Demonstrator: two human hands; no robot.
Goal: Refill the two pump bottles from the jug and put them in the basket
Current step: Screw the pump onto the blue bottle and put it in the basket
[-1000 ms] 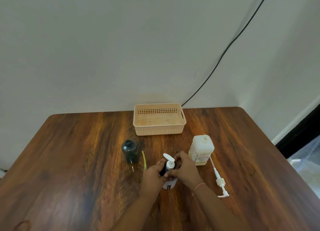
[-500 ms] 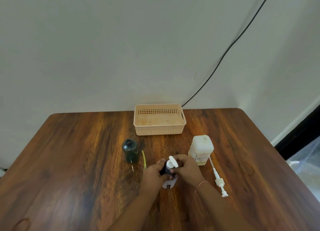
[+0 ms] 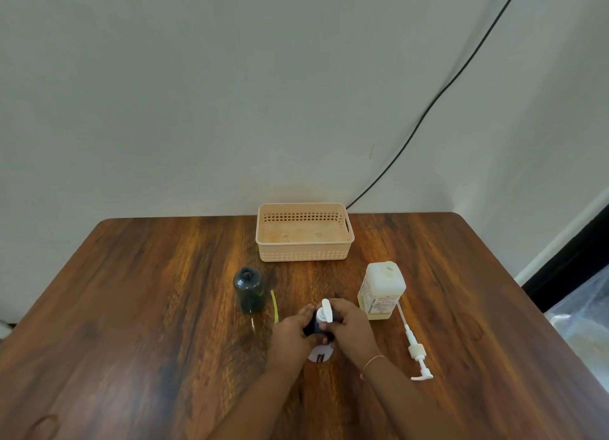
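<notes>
Head view: left hand point(image 3: 291, 332) grips the dark bottle point(image 3: 314, 327); right hand point(image 3: 349, 327) pinches its white pump point(image 3: 324, 312).

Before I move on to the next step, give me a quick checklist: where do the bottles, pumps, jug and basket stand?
1. Left hand steadies the dark pump bottle: ok.
2. Right hand on its white pump head: ok; whether it is screwed tight: cannot tell.
3. Second dark bottle upright with open neck: ok; fill level: cannot tell.
4. Its loose pump lies on the table, right of the jug: ok.
5. Jug upright: ok.
6. Basket holds no bottle yet: ok to receive.
</notes>
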